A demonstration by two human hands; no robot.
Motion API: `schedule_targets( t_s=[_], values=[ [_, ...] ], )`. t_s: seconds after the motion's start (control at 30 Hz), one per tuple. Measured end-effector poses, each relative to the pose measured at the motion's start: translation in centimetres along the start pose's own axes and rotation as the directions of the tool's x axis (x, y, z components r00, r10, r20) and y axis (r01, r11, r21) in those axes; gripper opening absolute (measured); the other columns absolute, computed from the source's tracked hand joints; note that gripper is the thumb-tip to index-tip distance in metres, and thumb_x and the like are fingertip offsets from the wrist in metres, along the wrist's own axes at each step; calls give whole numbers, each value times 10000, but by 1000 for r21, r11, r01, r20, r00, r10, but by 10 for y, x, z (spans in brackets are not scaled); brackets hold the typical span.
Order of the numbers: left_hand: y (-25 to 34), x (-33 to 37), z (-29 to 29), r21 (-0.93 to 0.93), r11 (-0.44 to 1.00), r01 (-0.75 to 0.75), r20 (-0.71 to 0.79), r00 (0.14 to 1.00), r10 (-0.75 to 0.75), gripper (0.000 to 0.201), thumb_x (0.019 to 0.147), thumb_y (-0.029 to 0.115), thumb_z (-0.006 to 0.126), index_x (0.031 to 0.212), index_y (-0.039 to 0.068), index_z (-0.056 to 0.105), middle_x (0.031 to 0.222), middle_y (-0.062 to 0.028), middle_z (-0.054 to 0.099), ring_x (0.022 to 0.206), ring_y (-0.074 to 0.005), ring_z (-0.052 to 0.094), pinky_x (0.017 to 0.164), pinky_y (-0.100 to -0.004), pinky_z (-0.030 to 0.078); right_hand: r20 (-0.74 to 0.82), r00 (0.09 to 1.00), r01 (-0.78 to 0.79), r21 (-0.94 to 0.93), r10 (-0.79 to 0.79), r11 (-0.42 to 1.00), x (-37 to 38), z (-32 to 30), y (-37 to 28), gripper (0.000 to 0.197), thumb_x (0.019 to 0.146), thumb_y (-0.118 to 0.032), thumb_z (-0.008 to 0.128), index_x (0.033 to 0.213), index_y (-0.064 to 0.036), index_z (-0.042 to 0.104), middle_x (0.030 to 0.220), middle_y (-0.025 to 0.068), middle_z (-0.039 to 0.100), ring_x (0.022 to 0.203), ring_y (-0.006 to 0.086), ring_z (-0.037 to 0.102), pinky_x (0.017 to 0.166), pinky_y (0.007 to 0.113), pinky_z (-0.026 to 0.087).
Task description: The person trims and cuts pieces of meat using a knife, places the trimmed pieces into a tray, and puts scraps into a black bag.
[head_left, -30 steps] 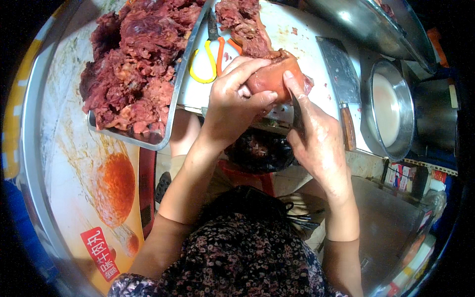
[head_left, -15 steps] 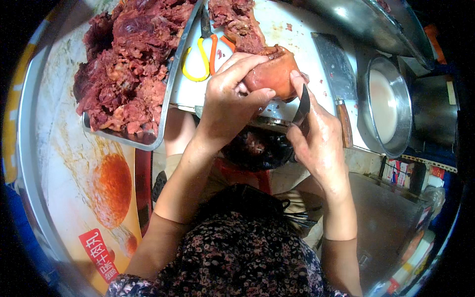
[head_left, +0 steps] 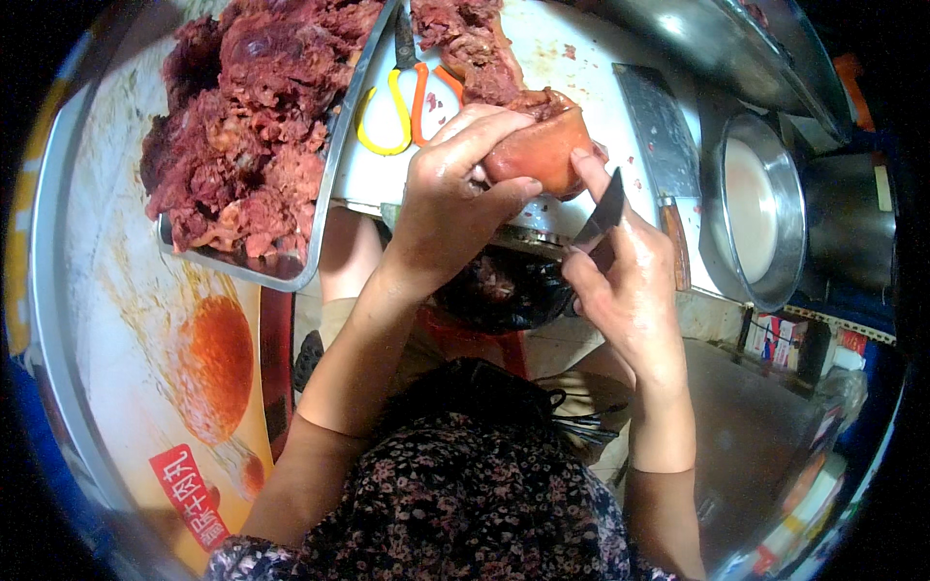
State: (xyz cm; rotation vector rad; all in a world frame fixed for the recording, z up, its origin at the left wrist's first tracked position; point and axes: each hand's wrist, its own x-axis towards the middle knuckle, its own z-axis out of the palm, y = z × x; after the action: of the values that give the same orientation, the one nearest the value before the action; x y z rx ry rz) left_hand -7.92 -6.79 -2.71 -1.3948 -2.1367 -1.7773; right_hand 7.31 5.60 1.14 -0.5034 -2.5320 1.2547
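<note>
My left hand (head_left: 448,189) is closed round a smooth, reddish-brown chunk of meat (head_left: 542,153), thumb along its near side. The chunk is held up over the near edge of the white board. Between the thumb and fingers of my right hand (head_left: 630,281) is a small dark-bladed knife (head_left: 603,221), its tip pointing up and away from me. The right forefinger is stretched out and touches the chunk's right side. The blade stands just right of the meat, apart from it. Most of the knife's handle is hidden by the hand.
Left, a metal tray (head_left: 334,160) bears a heap of shredded red meat (head_left: 262,126). On the white board (head_left: 562,39) lie yellow-and-orange-handled scissors (head_left: 386,136), more meat (head_left: 470,48) and a cleaver (head_left: 659,126). A metal bowl of whitish liquid (head_left: 748,208) stands right. Below my hands is a black-lined bin (head_left: 504,300).
The knife blade has turned and tilted right, showing more of its flat side and standing farther from the meat. The chunk has shifted slightly right and stays in my left hand.
</note>
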Motion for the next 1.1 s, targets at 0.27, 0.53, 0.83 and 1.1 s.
schedule_targets(
  t_s=[0.27,0.53,0.83,1.1],
  values=[
    [0,-3,0,22,999,37,30,999,-38,560,625,-9,829,1154,-26,644,1115,-148,658,1063,-283,622,930,-353,496,-296,943,1,457,151,889,33,-9,-5,157,804,5,751,919,-17,647,746,-20,624,659,42,528,588,199,435],
    [3,-3,0,10,998,54,23,998,-54,537,643,8,830,1144,-29,642,1115,-158,653,1069,-302,618,937,-369,490,-330,937,13,370,118,929,45,6,2,136,822,-10,747,918,-6,651,772,14,649,682,51,564,617,207,463],
    [0,-4,0,-42,998,51,36,998,-49,539,662,82,838,1150,-32,640,1093,-158,648,1055,-305,614,927,-377,484,-347,932,41,393,107,919,42,8,-4,140,819,-29,756,905,3,651,788,5,646,685,51,562,612,214,464],
    [-1,-3,0,-63,998,33,35,999,-31,520,693,104,828,1155,-33,634,1082,-162,650,1030,-306,622,910,-377,489,-388,914,14,317,116,948,44,3,2,136,821,-26,748,917,2,655,789,-1,640,688,46,551,618,213,462]
  ],
)
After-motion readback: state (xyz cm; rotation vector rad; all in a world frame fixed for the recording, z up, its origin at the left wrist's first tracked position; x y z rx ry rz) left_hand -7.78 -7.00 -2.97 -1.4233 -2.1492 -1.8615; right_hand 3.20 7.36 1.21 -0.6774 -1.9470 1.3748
